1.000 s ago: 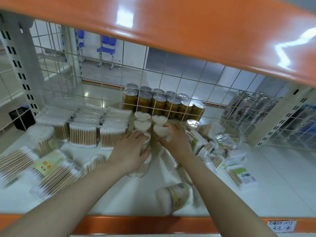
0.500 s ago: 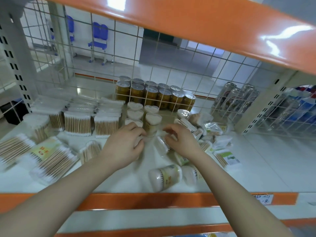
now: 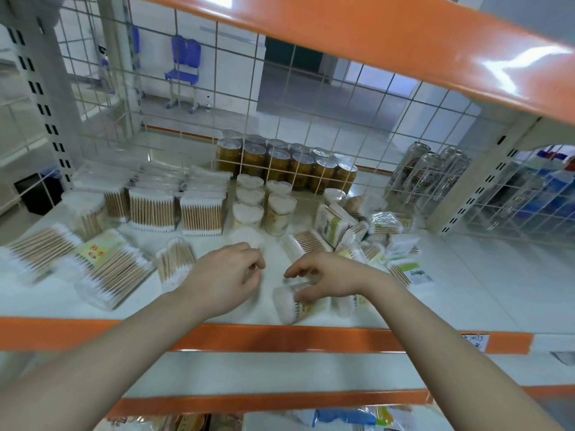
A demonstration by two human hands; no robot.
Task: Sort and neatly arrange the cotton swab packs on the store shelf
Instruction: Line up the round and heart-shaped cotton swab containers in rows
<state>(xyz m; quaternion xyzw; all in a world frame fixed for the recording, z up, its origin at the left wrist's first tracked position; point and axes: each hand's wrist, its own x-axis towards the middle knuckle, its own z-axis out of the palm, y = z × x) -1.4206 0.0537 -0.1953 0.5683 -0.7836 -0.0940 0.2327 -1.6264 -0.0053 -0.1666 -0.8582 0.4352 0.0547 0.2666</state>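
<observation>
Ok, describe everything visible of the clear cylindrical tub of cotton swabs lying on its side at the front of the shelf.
The clear cylindrical plastic tub of cotton swabs lies tipped on its side near the front edge of the white shelf, its round end of packed white swab tips facing front-left. A pale yellow-green label wraps its body. The right hand reaches over it, fingers curved and touching its upper side; a full grip cannot be confirmed. A second toppled tub lies just to its right.

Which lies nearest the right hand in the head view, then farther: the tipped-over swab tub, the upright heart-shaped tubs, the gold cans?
From the right hand:
1. Tipped-over swab tub, just beneath its fingers.
2. Upright heart-shaped tubs, mid-shelf.
3. Gold cans, behind the wire grid.
</observation>
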